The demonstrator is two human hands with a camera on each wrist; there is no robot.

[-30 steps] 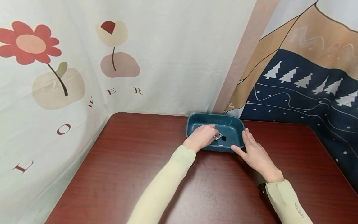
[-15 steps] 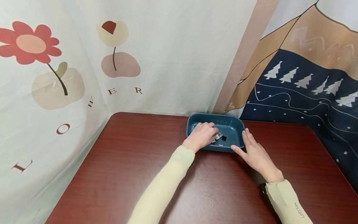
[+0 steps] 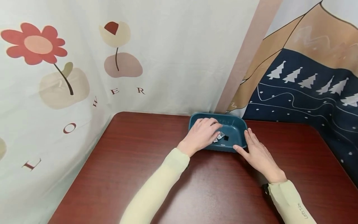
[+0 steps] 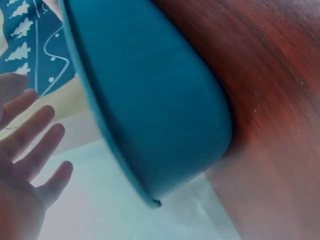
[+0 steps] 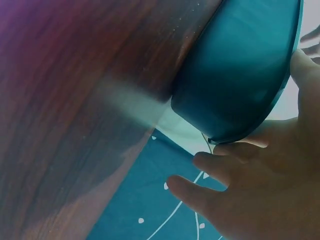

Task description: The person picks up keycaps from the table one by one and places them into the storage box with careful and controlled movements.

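Observation:
A blue-green plastic basin [image 3: 236, 126] stands at the table's back edge. In it lie a small silvery-white piece [image 3: 221, 135] with dark marks and a small black square [image 3: 226, 138], both too small to identify. My left hand [image 3: 202, 133] is over the basin's left half, its fingers spread and loosely bent. The left wrist view shows the same hand [image 4: 30, 150] above the rim, holding nothing visible. My right hand [image 3: 258, 155] rests against the basin's right end with straight fingers. Its thumb [image 5: 305, 70] touches the near rim in the right wrist view.
The reddish-brown wooden table [image 3: 134, 146] extends to the left and in front of the basin. Behind it hangs a pale curtain [image 3: 173, 62] with flower prints, and a dark blue cloth [image 3: 282, 93] with tree prints hangs at the right.
My left hand has drawn back and up from the small pieces, and its fingers have spread. More of the silvery-white piece shows. The right hand stays at the basin's end.

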